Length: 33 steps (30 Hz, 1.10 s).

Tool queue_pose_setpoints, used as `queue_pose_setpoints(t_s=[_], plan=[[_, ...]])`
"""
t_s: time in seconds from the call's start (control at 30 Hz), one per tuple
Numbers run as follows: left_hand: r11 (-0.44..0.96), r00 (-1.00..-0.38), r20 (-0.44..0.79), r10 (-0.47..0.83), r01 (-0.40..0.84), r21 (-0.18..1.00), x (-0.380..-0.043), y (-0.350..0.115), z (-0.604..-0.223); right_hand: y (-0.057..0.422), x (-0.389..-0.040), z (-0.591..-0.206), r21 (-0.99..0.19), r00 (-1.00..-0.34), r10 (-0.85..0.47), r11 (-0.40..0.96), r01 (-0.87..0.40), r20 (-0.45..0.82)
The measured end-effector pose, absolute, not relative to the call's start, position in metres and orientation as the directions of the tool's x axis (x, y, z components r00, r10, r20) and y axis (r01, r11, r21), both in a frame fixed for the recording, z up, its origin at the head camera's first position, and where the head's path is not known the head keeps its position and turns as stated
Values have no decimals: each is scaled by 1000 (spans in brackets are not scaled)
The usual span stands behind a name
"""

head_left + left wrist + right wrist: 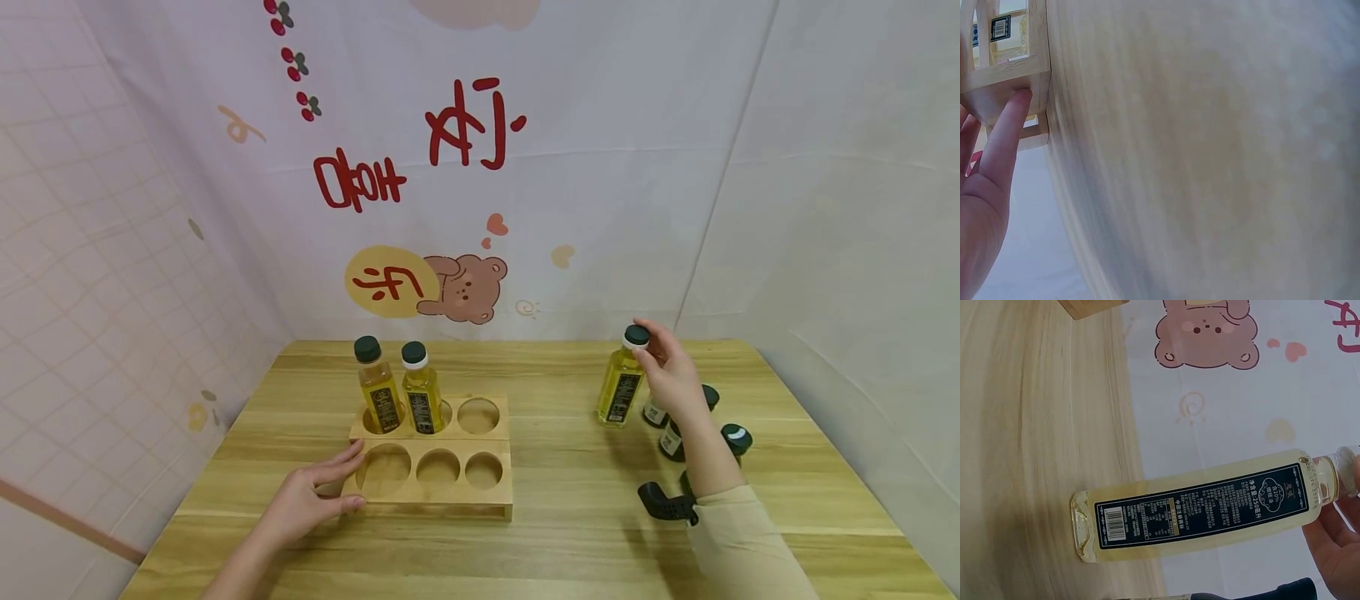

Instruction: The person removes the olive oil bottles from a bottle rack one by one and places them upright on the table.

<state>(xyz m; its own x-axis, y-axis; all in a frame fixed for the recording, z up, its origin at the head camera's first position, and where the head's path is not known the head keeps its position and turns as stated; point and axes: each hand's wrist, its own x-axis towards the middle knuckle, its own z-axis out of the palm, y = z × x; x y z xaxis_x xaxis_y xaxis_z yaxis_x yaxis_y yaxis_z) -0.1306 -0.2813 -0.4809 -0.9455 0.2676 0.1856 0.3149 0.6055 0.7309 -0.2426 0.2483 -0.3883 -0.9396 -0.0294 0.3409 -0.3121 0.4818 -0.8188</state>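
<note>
My right hand (667,375) grips a clear bottle of yellow oil (621,385) by its neck, just under the dark green cap. A black label with a barcode (1115,524) faces the right wrist camera, and the bottle leans slightly. Straight fingers of my left hand (311,492) touch the left end of a two-step wooden rack (480,492); a fingertip presses that end in the left wrist view. Two similar oil bottles, one at the left (379,392) and one in the middle (422,392), stand in the back row's holes. The back right hole and the front row's holes hold nothing.
Several dark-capped bottles (671,442) stand on the wooden table (570,533) at the right, partly hidden by my right forearm. A black curved piece (663,502) sits at my right sleeve. A printed white cloth (600,167) hangs behind the table.
</note>
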Motion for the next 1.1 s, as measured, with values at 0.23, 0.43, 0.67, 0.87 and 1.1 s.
queue_pose_setpoints(t_s=[0.23, 0.43, 0.67, 0.87, 1.1], plan=[[597, -945, 185, 271, 315, 737, -131, -281, -480, 249, -246, -386, -819, -939, -11, 487, -305, 343], [602, -946, 182, 269, 312, 735, -131, -280, -480, 251, -249, -387, -804, -934, 0, 508, -308, 358], [614, -947, 176, 267, 308, 727, -130, -279, -478, 252, -249, -389, -802, -931, -16, 503, -323, 365], [611, -952, 156, 262, 289, 737, -128, -279, -478, 252, -244, -388, -795, -926, -3, 512, -325, 377], [597, -952, 152, 265, 286, 750, -129, -280, -478, 249, -232, -387, -753, -895, 14, 547, -366, 446]])
